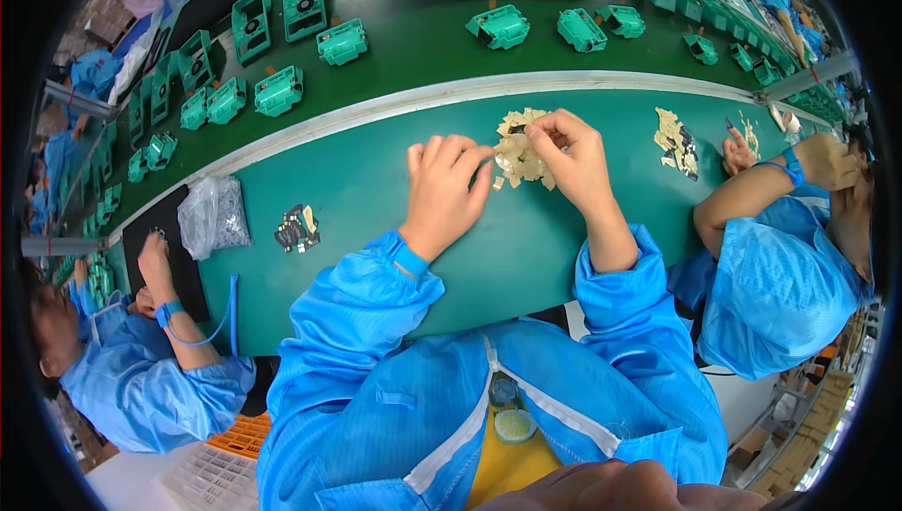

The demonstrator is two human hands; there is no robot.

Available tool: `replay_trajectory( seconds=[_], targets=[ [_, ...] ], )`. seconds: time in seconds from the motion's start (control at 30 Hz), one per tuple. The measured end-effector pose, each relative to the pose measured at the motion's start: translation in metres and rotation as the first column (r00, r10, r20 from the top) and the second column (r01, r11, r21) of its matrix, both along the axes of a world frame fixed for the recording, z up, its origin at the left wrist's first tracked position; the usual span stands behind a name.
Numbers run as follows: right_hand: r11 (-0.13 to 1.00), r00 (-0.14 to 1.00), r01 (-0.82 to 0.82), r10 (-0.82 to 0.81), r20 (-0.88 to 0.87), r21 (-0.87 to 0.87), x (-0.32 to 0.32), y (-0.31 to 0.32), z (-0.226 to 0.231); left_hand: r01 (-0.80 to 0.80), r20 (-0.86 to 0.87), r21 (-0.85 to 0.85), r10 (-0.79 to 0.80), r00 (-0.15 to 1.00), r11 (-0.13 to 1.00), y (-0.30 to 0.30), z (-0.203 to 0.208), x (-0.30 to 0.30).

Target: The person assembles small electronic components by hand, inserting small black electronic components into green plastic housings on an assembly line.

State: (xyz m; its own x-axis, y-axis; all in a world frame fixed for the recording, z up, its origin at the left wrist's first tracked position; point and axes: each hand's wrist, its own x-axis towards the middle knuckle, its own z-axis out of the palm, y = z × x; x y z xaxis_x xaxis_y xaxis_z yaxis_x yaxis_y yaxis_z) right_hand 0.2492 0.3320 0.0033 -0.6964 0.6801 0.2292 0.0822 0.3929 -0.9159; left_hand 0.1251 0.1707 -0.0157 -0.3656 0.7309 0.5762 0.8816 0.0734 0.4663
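Note:
A loose heap of small pale-yellow pieces (pixel 528 170) lies on the green tabletop in front of me, with something dark near its middle. My right hand (pixel 581 162) is over the heap's right side, thumb and forefinger pinched together; what they hold is too small to make out. At the heap's left edge is my left hand (pixel 442 193), its thumb and forefinger tips brought together. Whatever sits between those tips cannot be told, and the other fingers are bent. A blue band (pixel 410 260) circles my left wrist.
Small black parts (pixel 299 229) and a clear plastic bag (pixel 214 217) lie to the left. Another yellow-and-black heap (pixel 676 143) is at right. Beyond a pale rail (pixel 423 103), a dark green belt carries several green housings (pixel 503 27). Co-workers in blue sit on both sides.

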Motion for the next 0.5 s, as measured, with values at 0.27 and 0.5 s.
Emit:
replay_trajectory(
  seconds=[0.27,0.5],
  targets=[
    [0.995,1.000,0.001,-0.002,-0.010,-0.105,0.007,0.009,-0.006,-0.014,0.054,-0.018,0.015,0.998,1.000,0.006,-0.004,0.006],
    [0.994,1.000,-0.013,0.012,-0.010,-0.111,0.011,0.013,-0.005,-0.005,0.068,-0.028,0.007,0.998,1.000,0.010,-0.004,0.009]
  ],
)
